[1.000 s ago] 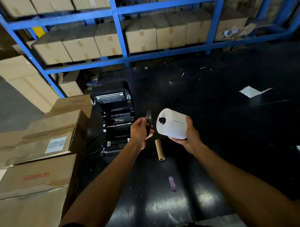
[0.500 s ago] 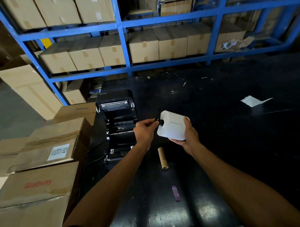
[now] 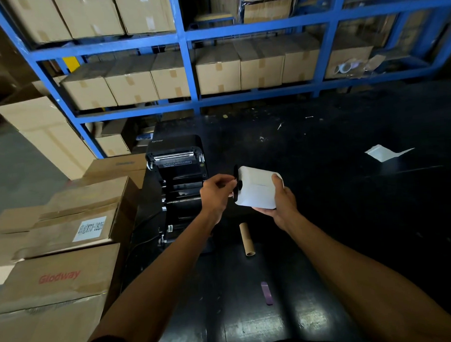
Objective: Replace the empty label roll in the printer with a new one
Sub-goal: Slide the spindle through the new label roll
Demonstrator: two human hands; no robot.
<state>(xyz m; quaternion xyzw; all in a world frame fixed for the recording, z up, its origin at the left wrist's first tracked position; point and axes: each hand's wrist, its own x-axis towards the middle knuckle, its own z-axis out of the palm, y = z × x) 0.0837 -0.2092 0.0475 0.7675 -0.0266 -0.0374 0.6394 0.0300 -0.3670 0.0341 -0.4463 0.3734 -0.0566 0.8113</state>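
My right hand (image 3: 281, 202) holds a new white label roll (image 3: 257, 187) from below and from the right, above the black table. A black spindle runs through the roll's core. My left hand (image 3: 217, 194) pinches a black round guide disc (image 3: 236, 182) that sits against the roll's left end on that spindle. The black label printer (image 3: 180, 177) stands open just left of my hands, its lid tipped back and its roll bay bare. The empty brown cardboard core (image 3: 246, 238) lies on the table below the roll.
Stacked cardboard boxes (image 3: 68, 227) crowd the table's left edge beside the printer. A blue rack (image 3: 190, 69) full of boxes stands behind. A purple strip (image 3: 266, 293) lies near me, and a white paper scrap (image 3: 383, 152) at the right on the black table (image 3: 348, 192).
My left hand has brought the black disc from apart on the left up to the roll and pushed it onto the spindle end. The roll has stayed in my right hand.
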